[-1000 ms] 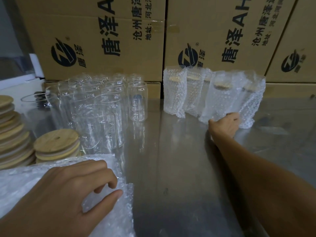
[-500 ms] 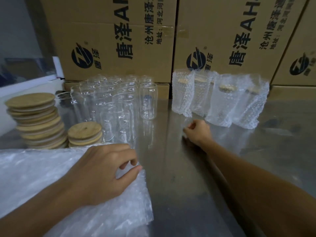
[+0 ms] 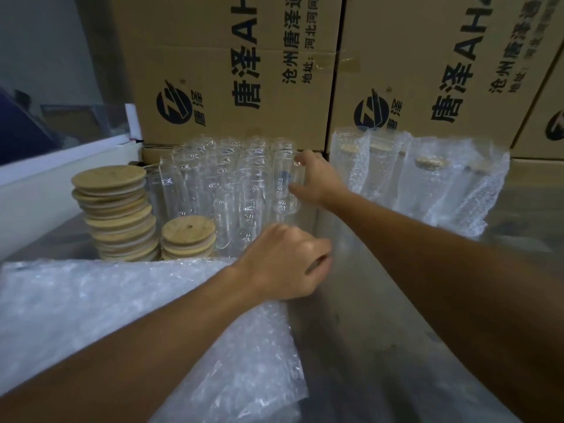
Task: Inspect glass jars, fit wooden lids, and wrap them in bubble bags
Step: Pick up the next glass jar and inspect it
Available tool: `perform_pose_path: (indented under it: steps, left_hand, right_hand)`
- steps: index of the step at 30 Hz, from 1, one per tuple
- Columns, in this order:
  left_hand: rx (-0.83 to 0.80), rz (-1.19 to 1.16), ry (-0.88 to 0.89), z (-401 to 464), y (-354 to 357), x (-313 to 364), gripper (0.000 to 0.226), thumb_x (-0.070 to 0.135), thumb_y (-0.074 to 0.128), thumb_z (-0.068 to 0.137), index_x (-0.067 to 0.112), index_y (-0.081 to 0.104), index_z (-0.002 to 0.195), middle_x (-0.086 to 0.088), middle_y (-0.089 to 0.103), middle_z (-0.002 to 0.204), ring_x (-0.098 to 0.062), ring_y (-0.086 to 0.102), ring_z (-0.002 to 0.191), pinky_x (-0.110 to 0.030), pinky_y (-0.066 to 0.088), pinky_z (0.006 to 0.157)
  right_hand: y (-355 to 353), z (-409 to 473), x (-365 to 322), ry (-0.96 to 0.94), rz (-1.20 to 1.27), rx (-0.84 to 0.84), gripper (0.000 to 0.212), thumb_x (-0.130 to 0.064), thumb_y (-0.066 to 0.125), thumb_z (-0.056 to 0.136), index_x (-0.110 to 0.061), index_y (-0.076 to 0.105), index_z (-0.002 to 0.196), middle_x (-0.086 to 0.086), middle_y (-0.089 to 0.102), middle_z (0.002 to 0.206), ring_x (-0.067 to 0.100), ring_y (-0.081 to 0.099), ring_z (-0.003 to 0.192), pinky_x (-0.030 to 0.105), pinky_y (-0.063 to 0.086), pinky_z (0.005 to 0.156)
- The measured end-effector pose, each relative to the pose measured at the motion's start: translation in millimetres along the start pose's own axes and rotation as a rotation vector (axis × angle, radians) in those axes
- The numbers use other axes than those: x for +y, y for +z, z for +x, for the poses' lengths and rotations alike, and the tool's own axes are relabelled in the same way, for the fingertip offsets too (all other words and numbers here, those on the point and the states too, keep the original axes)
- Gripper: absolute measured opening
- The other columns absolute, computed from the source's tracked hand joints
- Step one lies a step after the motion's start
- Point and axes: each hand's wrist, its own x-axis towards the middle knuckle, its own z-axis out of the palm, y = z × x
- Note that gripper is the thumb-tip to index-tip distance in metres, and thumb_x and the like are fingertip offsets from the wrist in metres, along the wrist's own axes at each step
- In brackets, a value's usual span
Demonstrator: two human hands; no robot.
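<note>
Several clear glass jars (image 3: 232, 190) stand clustered at the middle of the steel table (image 3: 381, 346). My right hand (image 3: 317, 178) reaches to the rightmost jar (image 3: 285, 190), with thumb and fingers curled round its upper part. My left hand (image 3: 287, 261) hovers low in front of the jars with its fingers curled, and the edge of a bubble bag from the pile (image 3: 91, 315) runs up under its palm. Two stacks of wooden lids, a tall stack (image 3: 113, 209) and a short stack (image 3: 187, 236), stand left of the jars. Several wrapped jars (image 3: 427, 181) stand at the back right.
Large printed cardboard boxes (image 3: 244, 71) form a wall right behind the jars. A white ledge (image 3: 61, 160) borders the table on the left. Bare steel shows between my forearms and at the right.
My right hand left the wrapped jars, swept left across the table and reached the rightmost bare jar. My left hand moved forward to the pile's right edge. The view shifted left.
</note>
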Motion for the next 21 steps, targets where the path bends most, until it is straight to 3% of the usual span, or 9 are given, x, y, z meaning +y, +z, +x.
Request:
perform_pose_path:
  steps: [5, 10, 12, 14, 17, 19, 21]
  left_hand:
    - [0.149, -0.090, -0.080, 3.1, 16.0, -13.8, 0.024, 0.020, 0.068, 0.082, 0.009, 0.061, 0.062, -0.006, 0.053, 0.047, -0.032, 0.051, 0.043, -0.033, 0.046, 0.043]
    - [0.182, -0.186, -0.180, 1.2, 25.3, -20.3, 0.028, 0.027, 0.062, 0.084, 0.008, 0.062, 0.064, -0.007, 0.053, 0.048, -0.034, 0.053, 0.047, -0.041, 0.049, 0.051]
    - [0.179, -0.218, -0.197, 1.4, 27.4, -21.8, 0.029, 0.030, 0.060, 0.084, 0.008, 0.062, 0.065, -0.007, 0.053, 0.049, -0.035, 0.053, 0.049, -0.043, 0.050, 0.054]
    - [0.179, -0.239, -0.215, 1.5, 28.4, -22.1, 0.030, 0.032, 0.058, 0.084, 0.009, 0.060, 0.064, -0.007, 0.052, 0.049, -0.035, 0.053, 0.051, -0.043, 0.050, 0.057]
    - [0.177, -0.258, -0.207, 0.8, 29.4, -19.9, 0.030, 0.030, 0.058, 0.084, 0.009, 0.060, 0.064, -0.008, 0.051, 0.049, -0.035, 0.052, 0.050, -0.042, 0.050, 0.055]
    - [0.197, -0.262, -0.185, 0.6, 29.6, -17.6, 0.029, 0.025, 0.061, 0.084, 0.008, 0.059, 0.062, -0.007, 0.049, 0.047, -0.035, 0.050, 0.047, -0.041, 0.048, 0.052]
    - [0.242, -0.253, -0.164, 0.9, 29.6, -16.3, 0.028, 0.021, 0.064, 0.084, 0.005, 0.057, 0.060, -0.007, 0.047, 0.045, -0.035, 0.048, 0.044, -0.040, 0.046, 0.048]
  right_hand:
    - [3.7, 30.2, 3.8, -0.020, -0.130, -0.047, 0.068, -0.025, 0.066, 0.094, -0.012, 0.033, 0.152, 0.011, 0.043, 0.150, 0.033, 0.048, 0.133, 0.046, 0.042, 0.109]
    - [18.5, 48.3, 4.9, -0.007, -0.213, -0.121, 0.075, -0.022, 0.064, 0.093, -0.011, 0.025, 0.156, 0.011, 0.037, 0.155, 0.037, 0.046, 0.136, 0.046, 0.042, 0.108]
    - [24.4, 51.8, 3.9, -0.002, -0.215, -0.092, 0.067, -0.023, 0.063, 0.096, -0.010, 0.031, 0.153, 0.013, 0.036, 0.152, 0.039, 0.049, 0.132, 0.046, 0.044, 0.104]
    - [27.1, 53.4, 2.1, 0.017, -0.214, -0.046, 0.049, -0.025, 0.059, 0.099, -0.012, 0.045, 0.144, 0.013, 0.043, 0.145, 0.038, 0.054, 0.125, 0.044, 0.046, 0.100]
    - [25.3, 47.7, -0.7, 0.046, -0.203, -0.013, 0.024, -0.031, 0.055, 0.102, -0.013, 0.064, 0.115, 0.014, 0.063, 0.122, 0.037, 0.062, 0.110, 0.039, 0.050, 0.087]
    - [22.1, 35.4, -1.4, 0.044, -0.190, -0.010, 0.022, -0.032, 0.056, 0.102, -0.013, 0.067, 0.101, 0.016, 0.068, 0.112, 0.038, 0.064, 0.105, 0.041, 0.053, 0.086]
    - [19.6, 15.4, -1.1, 0.044, -0.140, 0.034, 0.022, -0.031, 0.057, 0.101, -0.013, 0.069, 0.102, 0.016, 0.070, 0.109, 0.038, 0.065, 0.103, 0.043, 0.054, 0.087]
